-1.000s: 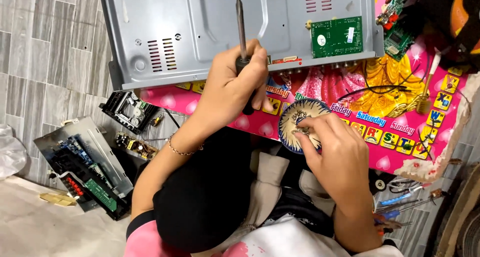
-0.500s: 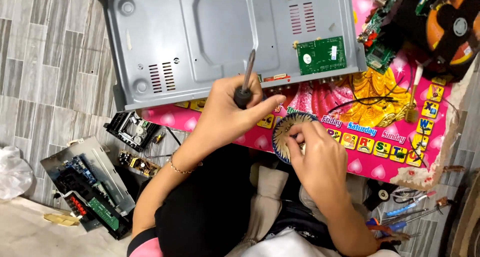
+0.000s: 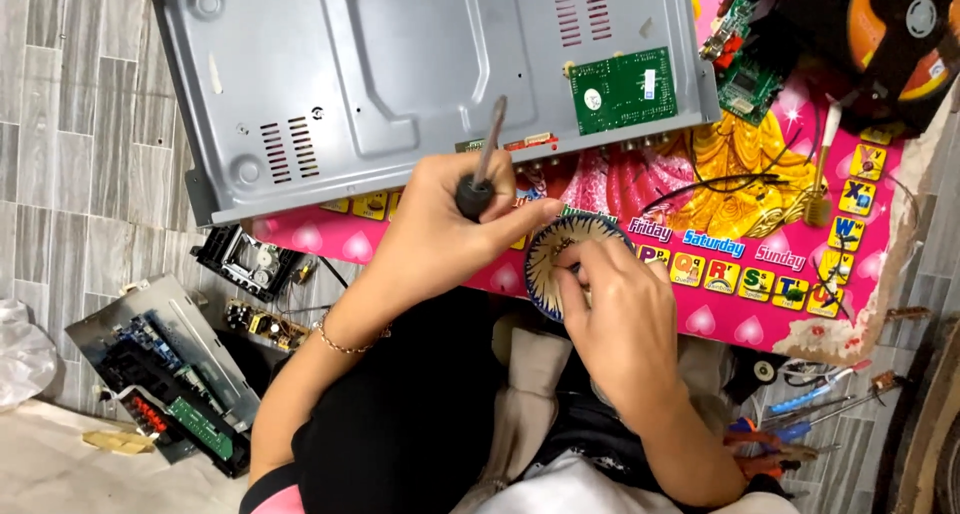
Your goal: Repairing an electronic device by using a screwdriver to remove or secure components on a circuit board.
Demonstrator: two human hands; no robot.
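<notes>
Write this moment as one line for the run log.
left hand: holds screwdriver | right hand: fingers in small patterned bowl | grey metal case: on pink mat

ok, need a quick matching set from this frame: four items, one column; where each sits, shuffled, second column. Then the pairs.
Items:
1. screwdriver
2. small patterned bowl
3. green circuit board
4. grey metal chassis

Places:
A. mounted at the chassis's right end
B. in the left hand
C. under the right hand's fingers
D. lying across the top of the pink mat

Pairs: 1-B, 2-C, 3-A, 4-D
</notes>
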